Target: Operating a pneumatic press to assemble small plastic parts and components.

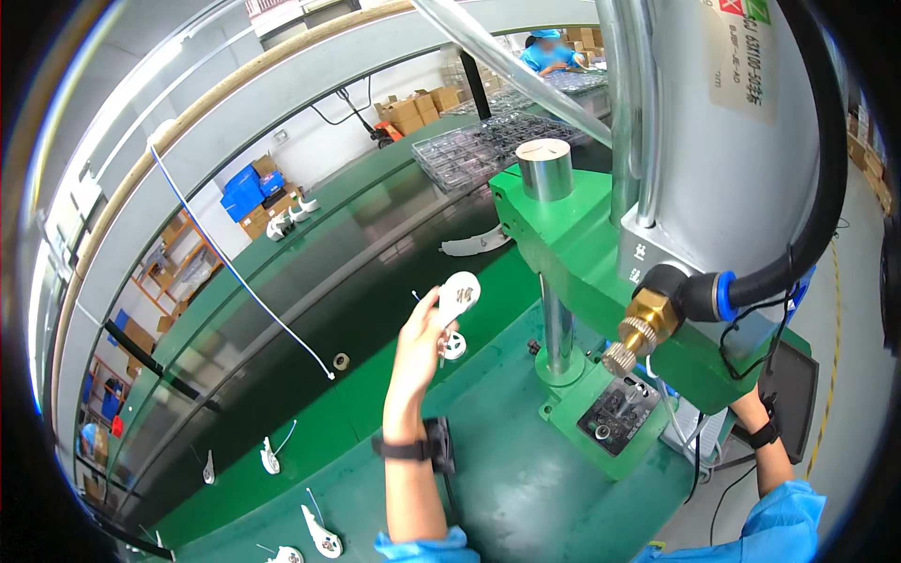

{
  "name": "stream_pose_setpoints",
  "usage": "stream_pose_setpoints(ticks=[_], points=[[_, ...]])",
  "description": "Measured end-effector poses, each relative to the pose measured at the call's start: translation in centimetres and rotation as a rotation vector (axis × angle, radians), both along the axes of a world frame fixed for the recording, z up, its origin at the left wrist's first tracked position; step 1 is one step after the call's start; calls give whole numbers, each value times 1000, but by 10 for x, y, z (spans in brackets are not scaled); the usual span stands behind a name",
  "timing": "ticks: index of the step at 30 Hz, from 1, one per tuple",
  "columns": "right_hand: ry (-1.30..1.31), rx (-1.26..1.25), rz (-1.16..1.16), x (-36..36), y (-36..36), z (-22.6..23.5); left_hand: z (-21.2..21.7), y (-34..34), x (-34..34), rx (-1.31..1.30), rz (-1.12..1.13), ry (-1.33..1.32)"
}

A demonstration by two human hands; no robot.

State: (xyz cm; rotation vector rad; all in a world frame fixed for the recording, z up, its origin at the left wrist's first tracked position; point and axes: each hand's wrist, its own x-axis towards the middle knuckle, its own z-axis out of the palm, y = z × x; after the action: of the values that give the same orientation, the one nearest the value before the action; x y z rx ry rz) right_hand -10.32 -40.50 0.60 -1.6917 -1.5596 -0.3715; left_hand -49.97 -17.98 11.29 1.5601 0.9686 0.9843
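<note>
My left hand [419, 328] is raised over the green worktable [507, 450], its fingers closed round a white plastic part [460, 293] with a round head and small metal pieces in it. Just below those fingers is a white wheel-like piece [454, 346]; whether the hand also holds it I cannot tell. At the right, my right hand [750, 409] reaches behind the head of a green press [591, 230]. The press hides its fingers. Both wrists wear black straps.
A silver cylinder and a black hose [817, 188] top the press, with a brass fitting [638, 328] jutting out. Several white parts [270, 457] lie at lower left. A tape roll [341, 360] rests farther back. Beyond are clear trays [507, 145] and a co-worker in blue [549, 56].
</note>
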Motion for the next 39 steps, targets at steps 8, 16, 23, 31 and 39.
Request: stream_pose_setpoints(ticks=[8,16,23,31,39], points=[[-56,-134,-217,11,-5,-4,-67,56,6,186,-34,1196],[-149,-240,-182,5,9,-1,-75,35,-8,216,146,1176],[-210,-164,-489,-11,13,4,-68,17,-47,146,346,855],[-107,-39,-104,-7,21,5,-19,-58,-37,-178,128,-107],[-69,41,28,-19,17,6,-11,-84,-39,-266,30,-268]])
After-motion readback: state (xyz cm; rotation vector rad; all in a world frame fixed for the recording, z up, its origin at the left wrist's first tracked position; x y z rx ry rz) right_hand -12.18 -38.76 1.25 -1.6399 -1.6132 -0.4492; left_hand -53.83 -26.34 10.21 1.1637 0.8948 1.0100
